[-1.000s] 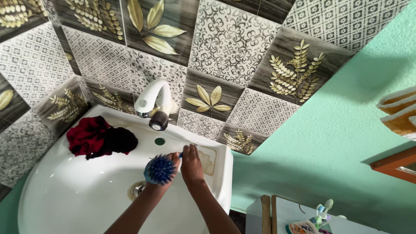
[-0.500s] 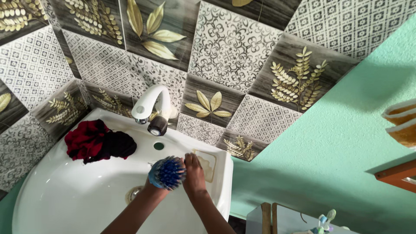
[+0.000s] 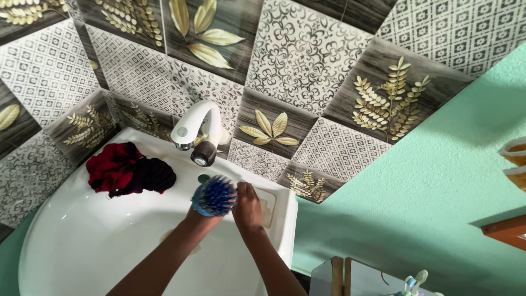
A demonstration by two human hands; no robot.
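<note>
My left hand [image 3: 195, 215] is shut on a round blue bristle brush [image 3: 213, 195], which hides most of its fingers. The bristles face up towards me. The brush hangs over the back of a white sink [image 3: 82, 241], just below the overflow hole [image 3: 203, 178] and the white tap [image 3: 194, 127]. My right hand [image 3: 247, 205] lies right beside the brush with its fingers stretched out. It touches the brush's right side and rests on the sink rim by a stained soap recess [image 3: 270, 207].
A crumpled red and dark cloth [image 3: 129, 169] lies on the sink's back left rim. Patterned tiles [image 3: 307, 60] cover the wall behind, and a green wall [image 3: 416, 192] stands on the right. A wooden-edged surface [image 3: 337, 277] with a toothbrush [image 3: 413, 282] sits at the bottom right.
Both hands and the brush have moved up the basin towards the tap and overflow hole. The drain is now mostly hidden under my left forearm.
</note>
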